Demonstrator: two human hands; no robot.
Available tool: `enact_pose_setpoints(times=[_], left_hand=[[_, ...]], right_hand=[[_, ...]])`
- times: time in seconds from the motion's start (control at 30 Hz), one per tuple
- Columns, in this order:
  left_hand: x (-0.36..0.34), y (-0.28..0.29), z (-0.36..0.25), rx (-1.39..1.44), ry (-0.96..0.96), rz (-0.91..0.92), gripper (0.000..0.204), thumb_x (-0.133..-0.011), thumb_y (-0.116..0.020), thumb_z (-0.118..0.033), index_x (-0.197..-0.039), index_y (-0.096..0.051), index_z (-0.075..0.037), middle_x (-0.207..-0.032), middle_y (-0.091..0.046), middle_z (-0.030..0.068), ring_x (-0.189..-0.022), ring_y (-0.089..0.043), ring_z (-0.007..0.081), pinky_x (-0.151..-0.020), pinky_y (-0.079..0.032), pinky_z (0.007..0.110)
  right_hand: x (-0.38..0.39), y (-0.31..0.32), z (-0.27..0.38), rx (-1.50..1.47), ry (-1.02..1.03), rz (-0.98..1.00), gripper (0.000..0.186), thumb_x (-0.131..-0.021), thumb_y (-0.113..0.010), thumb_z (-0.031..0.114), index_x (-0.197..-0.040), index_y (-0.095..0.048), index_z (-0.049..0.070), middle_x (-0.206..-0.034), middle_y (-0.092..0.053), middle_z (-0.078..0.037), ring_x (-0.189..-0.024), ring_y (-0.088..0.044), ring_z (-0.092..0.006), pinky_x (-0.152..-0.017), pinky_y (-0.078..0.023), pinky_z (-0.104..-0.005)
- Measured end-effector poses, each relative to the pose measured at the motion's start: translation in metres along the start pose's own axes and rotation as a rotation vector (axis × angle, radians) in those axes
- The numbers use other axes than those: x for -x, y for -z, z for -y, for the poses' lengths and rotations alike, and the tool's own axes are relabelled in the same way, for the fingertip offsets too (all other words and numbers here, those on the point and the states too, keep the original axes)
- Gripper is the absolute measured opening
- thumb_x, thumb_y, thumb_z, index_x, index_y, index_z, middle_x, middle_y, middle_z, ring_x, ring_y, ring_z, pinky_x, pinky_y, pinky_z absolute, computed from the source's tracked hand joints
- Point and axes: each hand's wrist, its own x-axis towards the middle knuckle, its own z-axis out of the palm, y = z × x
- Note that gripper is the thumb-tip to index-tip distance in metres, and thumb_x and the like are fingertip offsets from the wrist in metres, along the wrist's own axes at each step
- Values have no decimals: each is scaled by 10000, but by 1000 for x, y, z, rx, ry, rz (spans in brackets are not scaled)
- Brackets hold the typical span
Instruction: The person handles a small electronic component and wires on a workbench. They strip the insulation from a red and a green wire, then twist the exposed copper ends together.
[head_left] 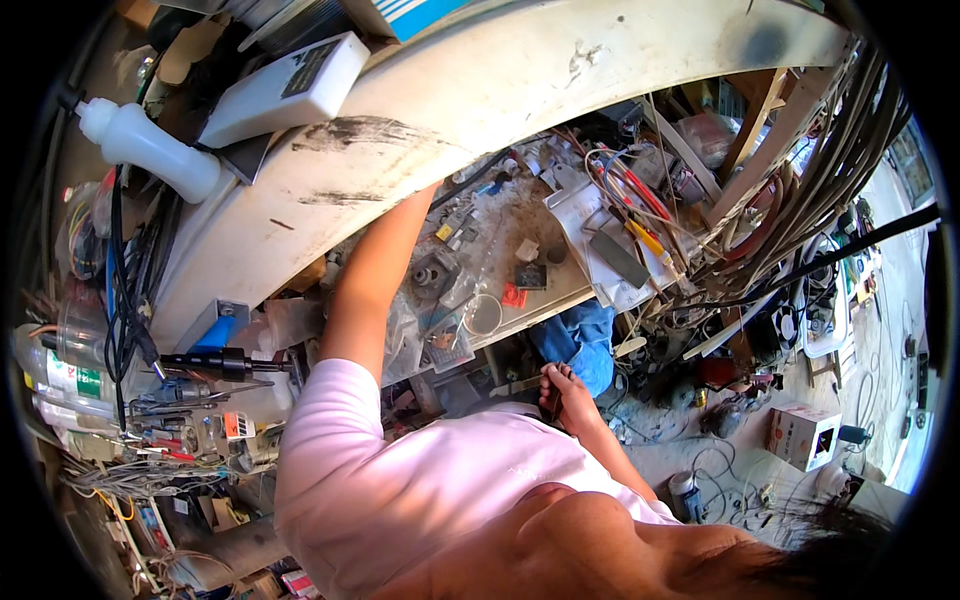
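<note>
Pink sleeve (400,480) up close; my right hand (560,385) pinched a small dark tool below the table (560,290); left hand hidden, can't tell.

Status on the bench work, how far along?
Done: nothing looks finished; loose parts lie scattered on the workbench. In hand: the right hand grips a small dark tool below the bench edge; the left arm reaches under the white panel, hand hidden. Left: cannot tell.

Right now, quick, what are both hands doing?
Left hand: hidden behind the white curved panel; cannot be told.
Right hand: closed around a small dark thing.
</note>
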Motion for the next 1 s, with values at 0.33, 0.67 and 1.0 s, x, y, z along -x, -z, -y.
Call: enact_pose_setpoints(times=[0.33,0.67,1.0], left_hand=[[-43,-3,5,-265,235,230,319,-847,-611,-392,-966,-624,-97,-704,-553,5,-523,-483,108,-416,-342,259],[7,-62,-32,-1265,-218,44,467,-634,-790,-489,-749,-708,-44,-710,-669,111,-644,-618,197,-638,-485,330],[-26,-44,6,-972,-270,126,323,-678,-787,-289,-884,-698,-57,-754,-673,78,-674,-615,178,-638,-479,320]], right_hand=[[-7,7,2,-27,-26,35,141,-948,-541,247,-977,-541,109,-771,-506,22,-670,-482,-95,-610,-460,-240],[1,-1,10,-30,-1,-27,102,-945,-536,226,-981,-540,130,-765,-472,34,-667,-463,-90,-589,-422,-242],[-1,-4,11,-25,7,0,117,-956,-517,217,-990,-537,106,-780,-485,31,-673,-471,-83,-579,-421,-232]])
